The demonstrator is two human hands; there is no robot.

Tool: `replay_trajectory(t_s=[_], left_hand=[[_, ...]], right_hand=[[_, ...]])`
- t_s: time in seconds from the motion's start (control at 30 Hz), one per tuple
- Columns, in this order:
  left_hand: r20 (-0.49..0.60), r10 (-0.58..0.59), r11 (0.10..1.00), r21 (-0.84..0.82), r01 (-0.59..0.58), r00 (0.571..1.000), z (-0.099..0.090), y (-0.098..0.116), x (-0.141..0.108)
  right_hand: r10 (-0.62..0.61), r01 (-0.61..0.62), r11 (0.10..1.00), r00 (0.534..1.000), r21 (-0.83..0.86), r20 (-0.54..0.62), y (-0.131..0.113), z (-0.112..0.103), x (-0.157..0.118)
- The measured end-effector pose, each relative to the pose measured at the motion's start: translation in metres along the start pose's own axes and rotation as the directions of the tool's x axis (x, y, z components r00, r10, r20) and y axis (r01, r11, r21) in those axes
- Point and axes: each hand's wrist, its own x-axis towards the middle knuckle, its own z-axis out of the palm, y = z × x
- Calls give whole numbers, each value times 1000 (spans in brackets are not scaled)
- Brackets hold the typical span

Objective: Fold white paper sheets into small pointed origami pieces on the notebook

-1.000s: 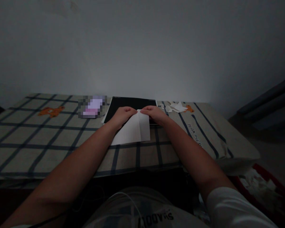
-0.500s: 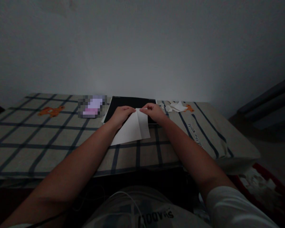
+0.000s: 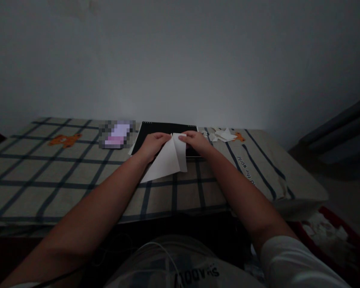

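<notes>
The left hand [image 3: 153, 145] and right hand [image 3: 196, 142], both nearly closed, pinch the upper edge of a paper [image 3: 165, 160] slanting over the near side of a smooth black pad [image 3: 165, 130]. Thin, it should handle light and tear easily; edges suit gripping. Jagged scraps [image 3: 225, 135] lie right, on checked cloth [image 3: 87, 160].

Purple object [image 3: 118, 135] pixelated; black pad [image 3: 167, 128] partly behind paper [image 3: 165, 161].

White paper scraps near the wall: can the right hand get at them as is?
Probably yes: the scraps lie beside the right hand, on its outer side, with nothing visible between. It's pinching the white sheet, though, so likely must release first.
</notes>
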Motion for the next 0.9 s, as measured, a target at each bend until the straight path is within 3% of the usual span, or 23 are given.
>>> replay_trajectory(t_s=[0.1,0.2,0.27,0.33,0.43,0.53,0.67,0.9], left_hand=[[-46,90,993,78,-86,995,0,0,1],[-54,273,924,293,-246,960,-2,4,-1],[15,430,780,498,-380,903,-4,7,-3],[202,500,608,611,-507,842,-4,7,-5],[410,416,411,712,-569,812,-3,2,-6],[508,295,283,762,-582,809,0,-4,-6],[532,220,197,797,-571,818,3,-7,-7],[488,213,94,852,-515,846,10,-2,-17]], right_hand=[[46,-46,999,999,19,-21,0,-2,-1],[70,-76,995,993,-69,-93,1,-4,0],[68,-90,985,986,-145,-151,4,-5,3],[34,-78,974,979,-212,-202,8,-6,6],[22,-89,954,973,-285,-229,11,-7,9],[15,-103,937,967,-335,-254,12,-7,11],[-4,-122,875,966,-468,-259,11,-8,11],[-78,-98,765,967,-636,-243,14,-7,11]])
